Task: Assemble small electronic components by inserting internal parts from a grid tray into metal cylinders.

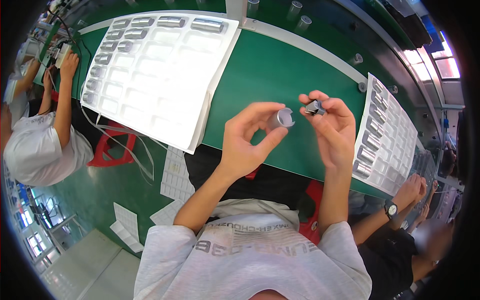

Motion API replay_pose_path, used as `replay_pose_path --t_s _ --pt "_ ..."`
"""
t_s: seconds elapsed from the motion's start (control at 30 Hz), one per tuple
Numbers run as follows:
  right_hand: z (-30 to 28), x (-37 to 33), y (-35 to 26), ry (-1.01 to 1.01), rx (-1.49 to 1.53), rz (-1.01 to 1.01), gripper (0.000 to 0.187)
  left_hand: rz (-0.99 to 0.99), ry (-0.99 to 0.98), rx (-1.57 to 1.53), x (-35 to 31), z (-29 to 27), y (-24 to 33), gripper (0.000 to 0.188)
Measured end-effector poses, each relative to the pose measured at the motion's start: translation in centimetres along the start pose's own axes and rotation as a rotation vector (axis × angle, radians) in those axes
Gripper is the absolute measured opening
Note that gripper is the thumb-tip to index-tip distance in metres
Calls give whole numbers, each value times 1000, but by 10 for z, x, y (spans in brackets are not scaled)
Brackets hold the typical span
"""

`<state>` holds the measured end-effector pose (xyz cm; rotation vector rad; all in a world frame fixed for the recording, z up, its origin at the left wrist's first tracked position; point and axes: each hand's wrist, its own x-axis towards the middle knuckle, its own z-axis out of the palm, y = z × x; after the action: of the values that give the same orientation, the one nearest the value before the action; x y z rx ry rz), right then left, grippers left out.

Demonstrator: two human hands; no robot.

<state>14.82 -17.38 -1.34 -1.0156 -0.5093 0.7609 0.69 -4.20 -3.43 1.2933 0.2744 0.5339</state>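
Between the thumb and fingers of my left hand is a short silver metal cylinder, its notched open end turned toward my right. My right hand pinches a small dark grey part with thin metal prongs at its fingertips. The two pieces are apart, held close together above the green work surface. To the left of my hands lies a white moulded tray with silver cylinders along its far and left rows. Another white tray with a row of cylinders is at my right.
Several metal cylinders stand beyond the bench's raised edge. At the left a person in a white shirt sits by a red stool; at the right works a person with a wristwatch. White tray sheets lie on the floor.
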Motion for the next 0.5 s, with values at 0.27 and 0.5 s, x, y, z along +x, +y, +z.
replay_pose_path --t_s 0.27,0.5 --pt "12 -5 -13 -97 -330 -250 22 160 -102 182 5 -7 -1 36" --pt "22 2 -19 -195 -602 -483 23 -320 -187 -514 3 -6 3 33"
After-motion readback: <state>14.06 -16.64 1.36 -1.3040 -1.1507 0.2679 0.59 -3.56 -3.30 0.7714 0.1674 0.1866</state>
